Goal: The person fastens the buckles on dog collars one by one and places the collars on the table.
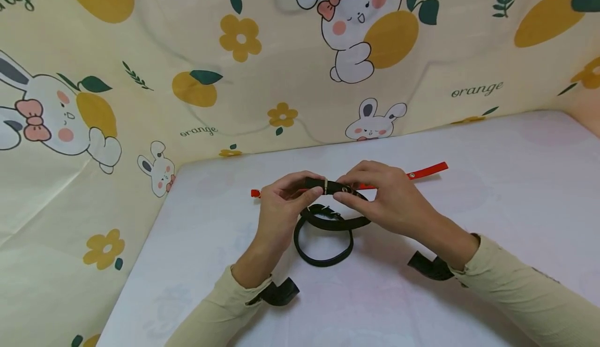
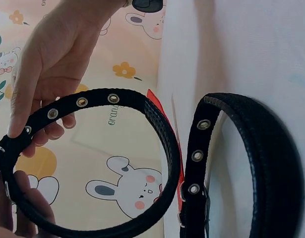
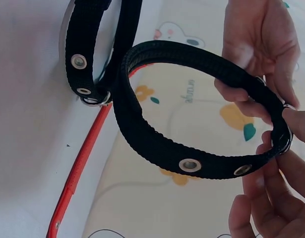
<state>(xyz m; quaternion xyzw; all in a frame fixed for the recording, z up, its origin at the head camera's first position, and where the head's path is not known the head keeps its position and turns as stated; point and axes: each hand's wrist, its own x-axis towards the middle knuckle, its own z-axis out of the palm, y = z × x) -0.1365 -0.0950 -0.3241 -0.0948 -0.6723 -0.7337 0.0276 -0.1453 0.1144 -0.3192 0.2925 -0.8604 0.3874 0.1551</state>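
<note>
A black collar [image 1: 339, 224] with metal eyelets and a buckle is held up, closed in a loop, between both hands. My left hand [image 1: 279, 209] pinches its strap left of the buckle. On the other side, my right hand [image 1: 391, 193] grips the strap near an eyelet. Beneath lies a second black collar [image 1: 323, 263], also looped, on the white table. A red collar [image 1: 428, 171] stretches flat behind the hands, its middle hidden by them. Eyelets along the held collar [image 2: 97, 96] show clearly in the left wrist view.
The white tabletop [image 1: 211, 263] ends at a cream backdrop [image 1: 281, 76] printed with rabbits, oranges and flowers, which rises behind and to the left. Dark bands with black pieces [image 1: 281, 292] sit at the sleeve cuffs.
</note>
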